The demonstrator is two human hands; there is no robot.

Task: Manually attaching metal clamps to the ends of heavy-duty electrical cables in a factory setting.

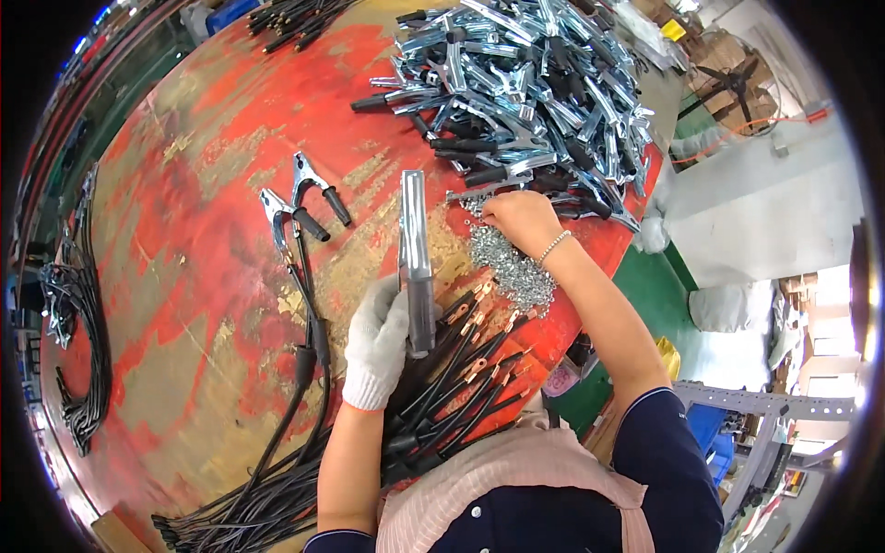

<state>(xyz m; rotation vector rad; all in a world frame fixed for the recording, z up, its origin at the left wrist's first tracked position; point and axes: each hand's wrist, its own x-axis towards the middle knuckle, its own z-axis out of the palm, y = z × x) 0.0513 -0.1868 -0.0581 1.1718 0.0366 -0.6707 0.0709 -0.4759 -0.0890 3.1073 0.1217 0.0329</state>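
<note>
My left hand [376, 334], in a white knit glove, is closed around a metal spring clamp [416, 230] with a black grip. The clamp points away from me, its silver part uppermost. My bare right hand [525, 221] reaches to the far edge of a heap of small silver metal fasteners [512, 267], fingertips pressed together and downward. Whatever they pinch is too small or hidden to name. Just below the clamp lie black cables [442, 369] with copper lugs at their ends.
Beyond my right hand rises a large pile of silver clamps [535, 92] with black grips. Two clamps [300, 198] joined to cables lie left of centre. A cable bundle [88, 323] lies on the far left of the worn red table [203, 304]; more cable ends [295, 23] lie at the back.
</note>
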